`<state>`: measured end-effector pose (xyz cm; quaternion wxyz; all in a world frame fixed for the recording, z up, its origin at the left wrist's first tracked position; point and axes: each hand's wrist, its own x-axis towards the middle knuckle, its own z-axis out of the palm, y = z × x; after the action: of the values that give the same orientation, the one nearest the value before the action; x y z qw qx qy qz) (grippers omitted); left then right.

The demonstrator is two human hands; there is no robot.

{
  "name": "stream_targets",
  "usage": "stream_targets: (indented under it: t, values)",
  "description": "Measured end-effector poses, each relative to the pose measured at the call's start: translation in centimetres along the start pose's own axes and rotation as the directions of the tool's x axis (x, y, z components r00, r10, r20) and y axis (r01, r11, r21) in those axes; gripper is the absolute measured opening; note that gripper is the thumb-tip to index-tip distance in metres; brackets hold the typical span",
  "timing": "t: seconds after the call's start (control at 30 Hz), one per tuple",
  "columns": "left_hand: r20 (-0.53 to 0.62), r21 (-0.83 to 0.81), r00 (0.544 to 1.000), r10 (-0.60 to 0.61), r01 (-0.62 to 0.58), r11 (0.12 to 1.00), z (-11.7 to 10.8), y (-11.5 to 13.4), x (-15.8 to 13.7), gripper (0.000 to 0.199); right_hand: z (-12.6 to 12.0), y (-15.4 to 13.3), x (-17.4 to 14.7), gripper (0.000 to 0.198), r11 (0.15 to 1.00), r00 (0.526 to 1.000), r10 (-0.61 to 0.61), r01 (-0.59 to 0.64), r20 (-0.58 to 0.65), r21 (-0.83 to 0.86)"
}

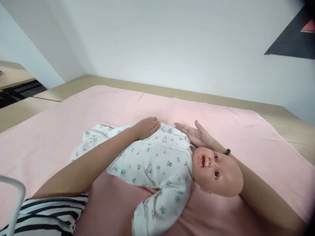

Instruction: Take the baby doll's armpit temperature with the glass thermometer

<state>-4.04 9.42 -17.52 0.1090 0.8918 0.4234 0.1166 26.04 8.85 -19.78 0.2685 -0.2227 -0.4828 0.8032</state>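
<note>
A baby doll (216, 172) lies on its back on a pink blanket (103, 105), head toward the right. It wears a white printed sleepsuit (157, 160). My left hand (146, 127) rests palm down on the far side of the doll's body, fingers together and slightly curled. My right hand (194, 133) lies flat and open on the doll's far shoulder, just behind its head, thumb raised. A dark bead bracelet (227, 151) sits on my right wrist. Neither hand grips anything.
The blanket covers a light wooden tabletop (278, 113) set against a white wall (172, 42). A white metal rail (14, 196) curves up at the lower left, beside my striped sleeve (49, 213). A dark panel (292, 39) hangs at the upper right.
</note>
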Motion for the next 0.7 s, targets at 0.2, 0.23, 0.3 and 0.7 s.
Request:
stream_targets:
  t: [0.2, 0.23, 0.3, 0.7]
  values:
    - [-0.005, 0.031, 0.999, 0.04, -0.04, 0.999, 0.4, -0.1, 0.1, 0.046, 3.1, -1.0, -1.6, 0.061, 0.992, 0.994, 0.105, -0.105, -0.005, -0.068]
    - [-0.014, 0.041, 0.999, 0.039, -0.038, 0.998, 0.5, -0.1, 0.1, 0.045, 3.6, -1.1, -1.9, 0.063, 0.993, 0.995, 0.097, -0.097, -0.013, -0.073]
    - [-0.037, 0.06, 0.999, 0.037, -0.035, 0.998, 0.6, -0.2, 0.0, 0.044, 4.4, -1.3, -2.5, 0.067, 0.994, 0.997, 0.08, -0.081, -0.015, -0.079]
    - [-0.073, 0.009, 0.997, 0.027, -0.027, 1.0, 0.5, -0.4, -0.9, 0.044, 4.3, -0.9, -2.6, 0.067, 0.993, 0.996, -0.054, 0.046, -0.074, -0.107]
